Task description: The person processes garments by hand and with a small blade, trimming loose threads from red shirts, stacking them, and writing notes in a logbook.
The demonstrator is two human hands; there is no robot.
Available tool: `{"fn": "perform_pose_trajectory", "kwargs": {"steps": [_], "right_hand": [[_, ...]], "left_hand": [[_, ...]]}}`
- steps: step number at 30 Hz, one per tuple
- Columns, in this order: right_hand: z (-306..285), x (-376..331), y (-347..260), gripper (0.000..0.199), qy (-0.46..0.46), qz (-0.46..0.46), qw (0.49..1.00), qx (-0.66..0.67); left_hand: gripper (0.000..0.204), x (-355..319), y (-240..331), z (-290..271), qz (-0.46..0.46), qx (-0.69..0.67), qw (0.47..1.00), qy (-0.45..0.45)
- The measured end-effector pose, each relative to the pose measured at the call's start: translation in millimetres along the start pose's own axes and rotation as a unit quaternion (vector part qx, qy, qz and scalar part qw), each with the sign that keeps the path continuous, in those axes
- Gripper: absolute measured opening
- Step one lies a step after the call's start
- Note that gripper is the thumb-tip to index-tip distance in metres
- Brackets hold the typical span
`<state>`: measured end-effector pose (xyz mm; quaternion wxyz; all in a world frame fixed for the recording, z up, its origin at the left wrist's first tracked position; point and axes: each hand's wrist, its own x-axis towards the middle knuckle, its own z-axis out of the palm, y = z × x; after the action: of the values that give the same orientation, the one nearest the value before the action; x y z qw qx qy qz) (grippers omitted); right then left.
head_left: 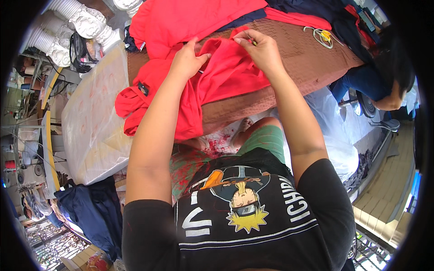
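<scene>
A crumpled red garment point(226, 67) lies across the near side of a padded table and hangs over its edge. My left hand point(187, 61) rests on its left part, thumb and forefinger apart; the other fingers are partly hidden. Thumb and forefinger of my right hand point(262, 49) pinch a raised fold at the garment's far edge. Something small and yellow-green point(254, 43) shows by the right palm, too little of it to name. On the garment's left part there is a small dark patch point(143, 88).
Brown quilted cloth point(307, 56) covers the table. More red fabric point(190, 22) and dark clothing point(307, 11) are heaped beyond. A white cord with a yellow part point(324, 37) lies at the right. A plastic-wrapped slab point(95, 117) stands left. Another person's arm point(392, 98) shows at right.
</scene>
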<state>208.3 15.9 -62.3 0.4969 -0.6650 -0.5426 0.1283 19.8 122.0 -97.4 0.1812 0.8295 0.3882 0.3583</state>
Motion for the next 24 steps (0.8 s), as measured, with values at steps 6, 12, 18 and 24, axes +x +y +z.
{"fn": "perform_pose_trajectory", "kwargs": {"steps": [6, 12, 18, 24], "right_hand": [[-54, -67, 20, 0.014, -0.062, 0.025, 0.993, 0.099], [-51, -109, 27, 0.016, -0.112, 0.147, 0.961, 0.207], [-49, -109, 23, 0.015, -0.087, 0.068, 0.98, 0.166], [-46, -107, 17, 0.015, -0.075, 0.027, 0.992, 0.093]], "left_hand": [[0.024, -67, 31, -50, 0.133, -0.012, 0.989, -0.062], [0.029, -107, 67, -39, 0.114, -0.014, 0.993, -0.015], [0.032, -91, 114, 13, 0.187, -0.084, 0.978, -0.035], [0.012, -91, 118, 30, 0.06, -0.138, 0.987, -0.052]]}}
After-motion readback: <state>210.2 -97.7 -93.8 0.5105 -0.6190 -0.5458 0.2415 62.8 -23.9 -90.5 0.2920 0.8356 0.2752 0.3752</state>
